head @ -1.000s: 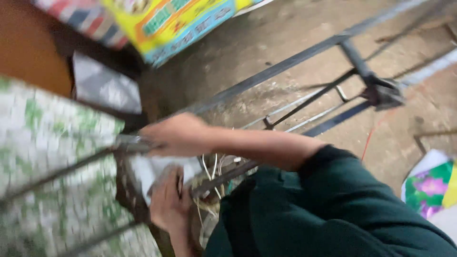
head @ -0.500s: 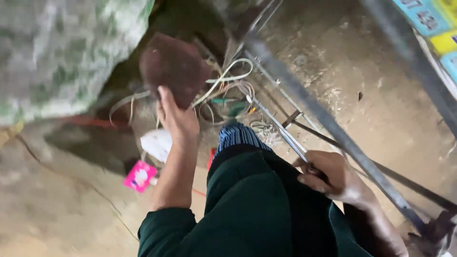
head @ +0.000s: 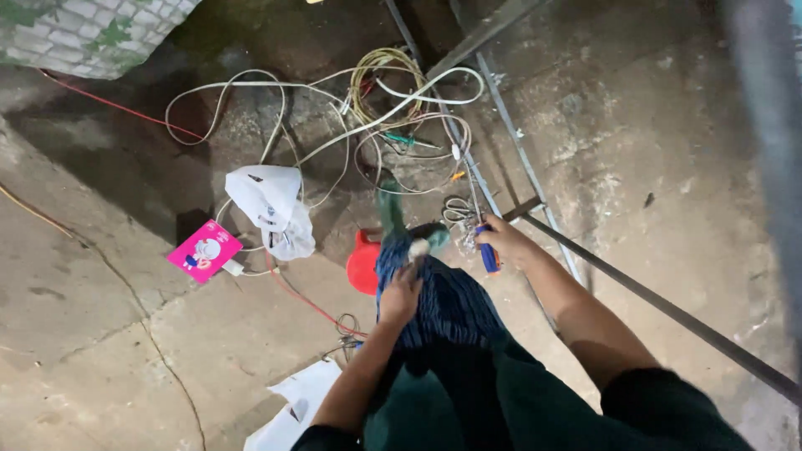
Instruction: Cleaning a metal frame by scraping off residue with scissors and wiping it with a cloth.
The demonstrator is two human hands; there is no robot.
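Observation:
My right hand point(head: 504, 240) is closed around a blue-handled screwdriver point(head: 488, 257), whose thin shaft points up along a grey metal frame bar point(head: 510, 150). My left hand point(head: 401, 294) lies on the blue striped cloth point(head: 447, 305) over my knee, fingers curled into it. Just beyond the knee is a blurred green and white shape point(head: 399, 224). A pair of scissors point(head: 455, 209) lies on the floor close to my right hand. A tangle of white cables point(head: 334, 125) spreads over the concrete further out.
A white plastic bag point(head: 271, 205) and a pink packet point(head: 203, 250) lie to the left. A red plastic stool point(head: 363, 263) sits beside my knee. A long metal bar point(head: 668, 309) runs off to the lower right. White paper point(head: 292, 401) lies near my left arm.
The view has swung down and steadied on the floor. My left hand has drawn back from the cables to my knee. My right hand has moved up to the frame bar with the screwdriver.

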